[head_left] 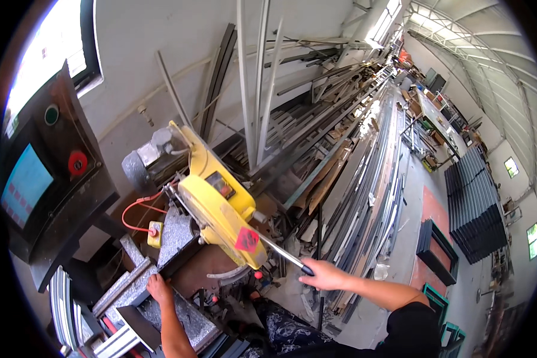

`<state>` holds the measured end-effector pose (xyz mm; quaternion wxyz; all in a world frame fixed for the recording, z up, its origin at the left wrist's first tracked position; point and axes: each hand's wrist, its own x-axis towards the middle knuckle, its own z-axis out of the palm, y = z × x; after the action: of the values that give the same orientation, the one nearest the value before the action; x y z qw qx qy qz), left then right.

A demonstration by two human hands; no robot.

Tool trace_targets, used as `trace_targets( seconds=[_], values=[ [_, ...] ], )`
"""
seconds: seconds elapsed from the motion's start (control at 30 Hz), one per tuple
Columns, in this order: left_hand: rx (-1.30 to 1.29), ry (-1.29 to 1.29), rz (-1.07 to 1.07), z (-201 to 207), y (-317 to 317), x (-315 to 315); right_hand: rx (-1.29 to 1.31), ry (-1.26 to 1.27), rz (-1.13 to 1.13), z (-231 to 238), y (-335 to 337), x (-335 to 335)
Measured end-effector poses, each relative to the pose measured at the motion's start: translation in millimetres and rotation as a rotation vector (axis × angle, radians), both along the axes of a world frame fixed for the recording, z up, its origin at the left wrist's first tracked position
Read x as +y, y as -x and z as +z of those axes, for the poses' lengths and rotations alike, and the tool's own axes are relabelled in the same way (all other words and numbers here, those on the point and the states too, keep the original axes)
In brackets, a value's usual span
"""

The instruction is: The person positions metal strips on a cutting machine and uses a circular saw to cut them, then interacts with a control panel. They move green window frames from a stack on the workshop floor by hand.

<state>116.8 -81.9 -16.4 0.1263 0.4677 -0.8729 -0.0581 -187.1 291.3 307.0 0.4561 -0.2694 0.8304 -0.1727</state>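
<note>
A yellow cut-off saw (209, 206) stands in front of me, its head tilted up over the grey speckled saw bed (176, 235). From the head a metal lever (283, 252) runs toward me, ending in a black grip. My right hand (327, 275) is closed around that grip, with the arm stretched out to the right. My left hand (159, 289) rests at the edge of the bed with its fingers curled down. What lies under those fingers is mostly hidden. Beside it lie a pale metal bar (122, 287) and a dark profile (138, 327).
A control panel (53, 167) with a lit screen rises at the left. A small yellow switch box (154, 234) hangs on a red cable near the bed. Long metal profiles (364, 209) cover the floor ahead. Dark frames (438, 250) stand at the right.
</note>
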Motion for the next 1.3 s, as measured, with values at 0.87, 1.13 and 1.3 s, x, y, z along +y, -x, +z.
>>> trace_targets(
  seconds=[0.87,1.13,1.3],
  values=[
    [-0.014,-0.024,-0.030,0.3,-3.1,-3.9,0.339,0.107,-0.019,-132.3,-13.8,33.0],
    [-0.001,0.017,-0.042,-3.0,-7.5,-8.0,0.355,0.144,-0.057,-145.6,-19.1,31.9],
    [-0.002,0.020,-0.042,0.5,-4.9,-5.7,0.332,0.119,-0.067,-150.7,-18.5,31.7]
  ],
)
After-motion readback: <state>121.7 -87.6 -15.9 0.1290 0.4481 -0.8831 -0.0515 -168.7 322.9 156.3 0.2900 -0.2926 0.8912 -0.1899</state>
